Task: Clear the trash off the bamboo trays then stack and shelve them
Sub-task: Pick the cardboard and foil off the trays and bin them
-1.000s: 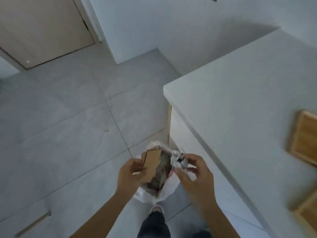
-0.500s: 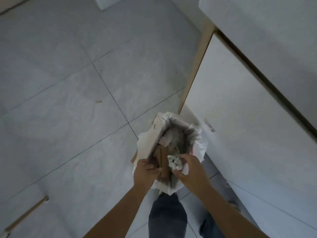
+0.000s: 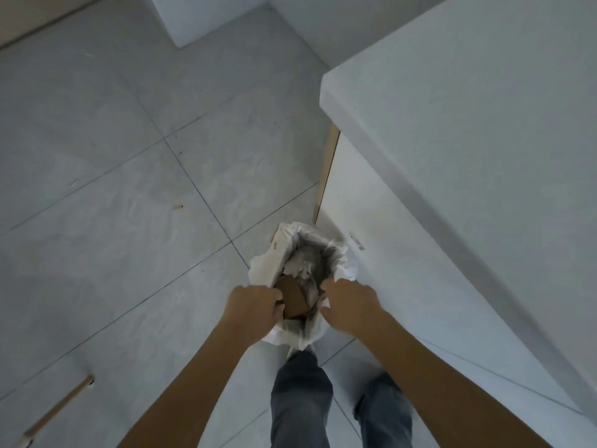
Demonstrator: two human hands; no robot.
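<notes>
Both hands sat over the trash bag mouth. Left hand pinched the brown cardboard piece by its near edge; it looked light and stiff. Right hand curled, grip unclear. Crumpled paper, soft, lay farther inside. No bamboo trays in view.

Cardboard piece and crumpled wad now down inside bin bag.

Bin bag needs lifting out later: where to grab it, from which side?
Probably grip the bag by its folded-over rim, from above, at opposite sides. The rim is the only loose edge standing free. The cabinet crowds its right side, so the floor side is the easier approach. The cardboard lies inside, below the rim.
</notes>
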